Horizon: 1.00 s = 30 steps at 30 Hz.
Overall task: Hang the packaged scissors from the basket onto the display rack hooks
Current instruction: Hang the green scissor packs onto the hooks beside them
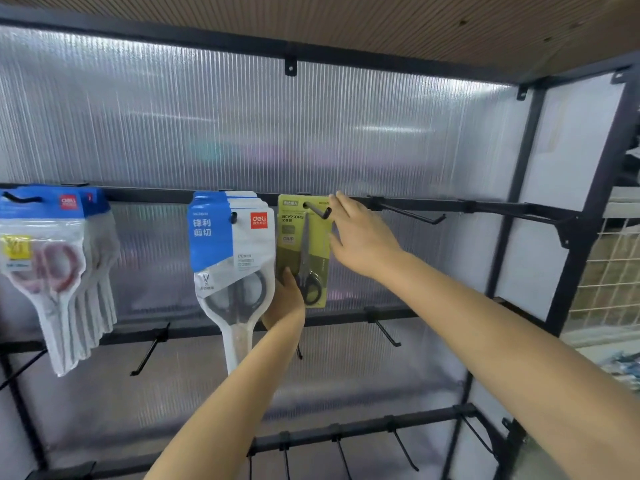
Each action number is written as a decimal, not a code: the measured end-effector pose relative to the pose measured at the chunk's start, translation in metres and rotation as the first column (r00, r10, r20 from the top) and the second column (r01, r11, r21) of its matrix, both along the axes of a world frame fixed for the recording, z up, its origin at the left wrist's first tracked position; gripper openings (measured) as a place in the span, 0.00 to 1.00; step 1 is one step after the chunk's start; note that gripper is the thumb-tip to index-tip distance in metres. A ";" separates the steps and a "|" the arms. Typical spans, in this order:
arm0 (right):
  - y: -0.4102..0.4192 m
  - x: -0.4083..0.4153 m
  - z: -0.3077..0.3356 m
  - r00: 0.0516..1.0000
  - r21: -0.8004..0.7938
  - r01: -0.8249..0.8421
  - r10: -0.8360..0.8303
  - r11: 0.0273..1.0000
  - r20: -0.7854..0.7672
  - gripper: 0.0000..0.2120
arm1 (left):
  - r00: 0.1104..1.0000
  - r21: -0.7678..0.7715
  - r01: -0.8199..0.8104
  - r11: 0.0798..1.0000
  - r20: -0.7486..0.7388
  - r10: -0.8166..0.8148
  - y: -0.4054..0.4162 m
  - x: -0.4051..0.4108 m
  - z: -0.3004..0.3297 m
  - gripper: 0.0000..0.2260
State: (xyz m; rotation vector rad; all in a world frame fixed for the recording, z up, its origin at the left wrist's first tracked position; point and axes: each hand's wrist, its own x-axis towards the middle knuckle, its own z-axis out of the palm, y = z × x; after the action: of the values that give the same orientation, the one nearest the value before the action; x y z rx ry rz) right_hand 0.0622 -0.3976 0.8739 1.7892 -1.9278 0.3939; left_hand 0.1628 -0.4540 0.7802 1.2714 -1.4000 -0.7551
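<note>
A green-carded pack of scissors [302, 251] hangs on a black hook [318, 211] of the rack's upper bar, the hook passing through its top hole. My left hand [285, 301] holds the pack's lower left corner from below. My right hand [360, 237] touches the pack's right edge with straight fingers, its fingertips up by the hook. Left of it hangs a bunch of blue-and-white scissors packs [232, 265]. Another bunch of blue-topped packs with red-handled scissors [55, 268] hangs at the far left. The basket is out of view.
A bare hook [412, 213] juts out to the right on the upper bar [485, 206]. More bare hooks sit on the middle bar [388, 332] and the lower bar [403, 448]. A ribbed translucent panel backs the black frame. A wire grid [609, 271] stands at the right.
</note>
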 end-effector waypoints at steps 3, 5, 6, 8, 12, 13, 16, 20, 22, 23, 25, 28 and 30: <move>0.018 -0.002 -0.007 1.000 -0.005 0.008 -0.008 1.000 0.002 0.29 | 0.982 -0.016 -0.009 1.000 0.188 0.012 0.014 0.001 -0.003 0.25; 0.032 -0.005 -0.013 0.999 0.012 0.026 -0.025 1.000 -0.024 0.28 | 0.950 -0.112 0.031 0.993 0.311 0.006 0.023 -0.003 -0.013 0.27; 0.040 -0.008 -0.015 0.999 0.023 0.042 -0.041 0.999 -0.028 0.28 | 0.942 -0.176 0.063 0.982 0.336 0.000 0.028 -0.007 -0.019 0.27; 0.058 -0.012 -0.020 0.997 0.042 0.076 -0.075 0.996 -0.018 0.28 | 0.943 -0.267 0.118 0.957 0.331 -0.024 0.041 -0.017 -0.025 0.25; 0.101 -0.028 -0.031 0.991 0.048 0.133 -0.134 0.990 0.021 0.27 | 0.935 -0.394 0.224 0.891 0.345 -0.083 0.080 -0.040 -0.027 0.23; 0.114 -0.032 -0.034 0.987 0.047 0.155 -0.157 0.987 0.039 0.27 | 0.924 -0.407 0.272 0.872 0.363 -0.119 0.091 -0.046 -0.028 0.22; 0.155 -0.047 -0.047 0.969 0.054 0.228 -0.232 0.972 0.081 0.26 | 0.871 -0.385 0.434 0.814 0.411 -0.270 0.123 -0.067 -0.034 0.19; 0.219 -0.071 -0.077 0.927 0.089 0.344 -0.353 0.935 0.126 0.26 | 0.766 -0.342 0.618 0.708 0.466 -0.444 0.180 -0.097 -0.053 0.19; 0.254 -0.082 -0.097 0.886 0.101 0.413 -0.425 0.905 0.185 0.26 | 0.698 -0.304 0.696 0.650 0.502 -0.512 0.212 -0.113 -0.071 0.20; 0.272 -0.087 -0.109 0.860 0.110 0.448 -0.461 0.887 0.219 0.26 | 0.664 -0.278 0.729 0.626 0.511 -0.546 0.228 -0.120 -0.082 0.19; 0.308 -0.095 -0.136 0.805 0.145 0.505 -0.525 0.851 0.277 0.26 | 0.598 -0.227 0.785 0.576 0.520 -0.610 0.261 -0.130 -0.106 0.13; 0.359 -0.101 -0.187 0.728 0.199 0.562 -0.595 0.803 0.341 0.23 | 0.475 -0.146 0.863 0.483 0.560 -0.679 0.307 -0.138 -0.149 0.11; 0.388 -0.101 -0.228 0.673 0.223 0.589 -0.624 0.777 0.397 0.23 | 0.356 -0.069 0.912 0.404 0.620 -0.699 0.333 -0.143 -0.186 0.17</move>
State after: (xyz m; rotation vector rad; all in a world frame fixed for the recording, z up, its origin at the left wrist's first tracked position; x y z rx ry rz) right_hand -0.0384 -0.0093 0.6455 1.0148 -2.7566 0.5284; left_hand 0.0200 -0.1214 0.5938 0.2793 -2.5906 -0.7159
